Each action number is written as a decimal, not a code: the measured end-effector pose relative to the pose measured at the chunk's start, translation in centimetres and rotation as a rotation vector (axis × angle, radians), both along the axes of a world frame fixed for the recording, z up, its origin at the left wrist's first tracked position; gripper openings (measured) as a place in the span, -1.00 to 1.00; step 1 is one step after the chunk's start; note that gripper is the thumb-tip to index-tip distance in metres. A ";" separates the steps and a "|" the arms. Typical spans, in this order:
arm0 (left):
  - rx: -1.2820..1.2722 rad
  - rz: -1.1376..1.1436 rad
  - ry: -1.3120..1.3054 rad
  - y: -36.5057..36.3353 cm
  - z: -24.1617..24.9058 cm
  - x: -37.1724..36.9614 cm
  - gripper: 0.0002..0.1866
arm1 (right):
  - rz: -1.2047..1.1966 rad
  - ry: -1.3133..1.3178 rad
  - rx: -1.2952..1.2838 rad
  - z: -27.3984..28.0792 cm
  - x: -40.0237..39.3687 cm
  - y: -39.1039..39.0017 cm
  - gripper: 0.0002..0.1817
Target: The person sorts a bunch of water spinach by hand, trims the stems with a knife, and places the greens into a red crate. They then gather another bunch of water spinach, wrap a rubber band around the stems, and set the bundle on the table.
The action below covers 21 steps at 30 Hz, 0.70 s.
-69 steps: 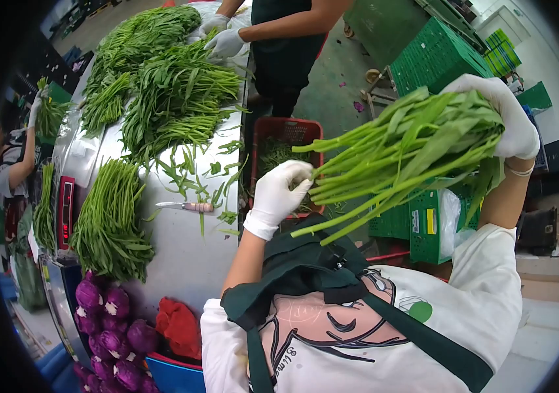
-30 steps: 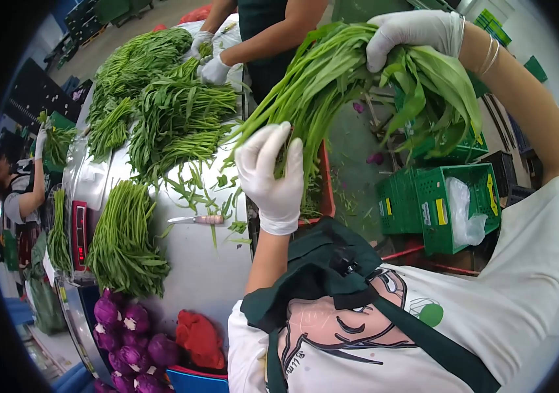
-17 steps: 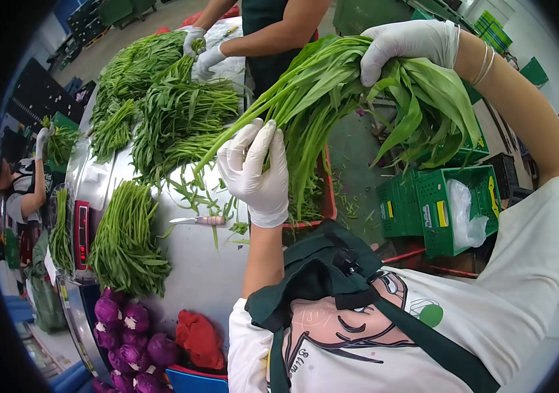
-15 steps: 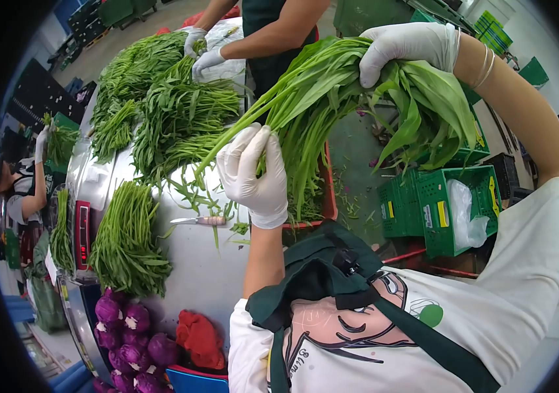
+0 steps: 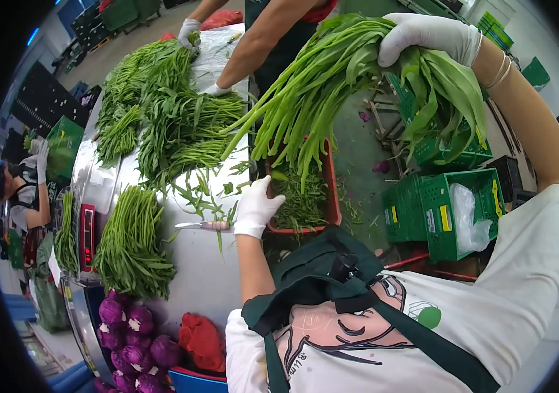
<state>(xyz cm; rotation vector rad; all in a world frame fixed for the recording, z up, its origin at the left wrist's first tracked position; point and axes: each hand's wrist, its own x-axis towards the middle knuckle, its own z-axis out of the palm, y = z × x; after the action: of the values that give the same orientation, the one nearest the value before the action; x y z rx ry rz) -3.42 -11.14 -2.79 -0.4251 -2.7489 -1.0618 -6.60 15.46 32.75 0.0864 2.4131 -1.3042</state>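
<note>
My right hand (image 5: pixel 423 40), in a white glove, is raised at the upper right and closed round a large bunch of leafy green stems (image 5: pixel 332 72). The cut stem ends fan out to the lower left and the leaves hang down on the right. My left hand (image 5: pixel 258 208), also gloved, is at the table edge beside a red bin (image 5: pixel 337 203) of green trimmings. Its thumb and forefinger are apart, and a small loose leaf (image 5: pixel 279 175) shows just beyond the fingertip. A small knife with a wooden handle (image 5: pixel 214 225) lies left of this hand among leaf scraps.
Greens (image 5: pixel 181 124) are heaped along the metal table, and a tidy bunch (image 5: pixel 132 242) lies beside a scale (image 5: pixel 87 236). Purple cabbages (image 5: pixel 136 357) and a red cloth (image 5: pixel 201 342) are near me. Green crates (image 5: pixel 443 245) stand right. A co-worker's arms (image 5: pixel 253 52) reach over the heap.
My left hand has come away from the stems and moved down, its fingers parting. The bunch in my right hand has shifted slightly up and right. The co-worker's hands have moved apart.
</note>
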 end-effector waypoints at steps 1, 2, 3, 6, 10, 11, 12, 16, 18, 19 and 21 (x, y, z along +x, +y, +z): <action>0.061 -0.002 0.038 0.1 1.8 0.4 -0.73 | -0.010 0.004 0.034 -0.1 -0.3 0.5 -0.60; 0.148 0.013 0.023 0.2 4.0 0.9 -0.75 | 0.036 0.005 0.039 -0.1 -0.6 0.7 -0.61; 0.237 0.027 0.005 0.3 6.5 1.5 -0.78 | 0.080 0.004 0.044 -0.3 -0.9 0.9 -0.62; 0.503 0.061 0.208 1.6 10.5 3.0 -0.85 | 0.097 -0.027 0.033 -0.6 -0.7 0.7 -0.65; 0.606 0.076 0.362 3.2 11.4 3.6 -0.85 | 0.009 0.016 0.076 -1.1 -0.2 -0.2 -0.72; 0.629 0.055 0.392 3.7 11.2 3.4 -0.85 | 0.092 -0.026 0.020 -1.2 -0.6 -0.1 -0.74; 0.652 0.033 0.421 4.1 11.2 3.2 -0.84 | 0.174 -0.068 -0.036 -1.3 -1.4 0.2 -0.76; 0.641 -0.139 0.568 5.9 10.0 4.8 -0.81 | 0.101 -0.105 -0.210 -0.1 -0.7 -1.4 -0.77; 0.512 -0.344 0.578 7.6 8.3 4.6 -0.80 | 0.027 -0.217 -0.364 0.5 -1.0 -0.7 -0.84; 0.514 -0.353 0.489 8.8 7.8 4.4 -0.85 | 0.016 -0.228 -0.419 0.7 -1.1 -0.7 -0.86; 0.898 -0.393 -0.184 10.2 5.6 3.5 -0.79 | -0.103 -0.259 -0.478 0.7 -1.1 -0.9 -0.82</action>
<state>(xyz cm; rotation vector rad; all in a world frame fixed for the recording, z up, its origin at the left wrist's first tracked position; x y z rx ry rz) 0.06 -0.90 2.78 -0.7345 -2.0154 -2.3350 -7.75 14.58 33.46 0.2313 1.8536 -1.7596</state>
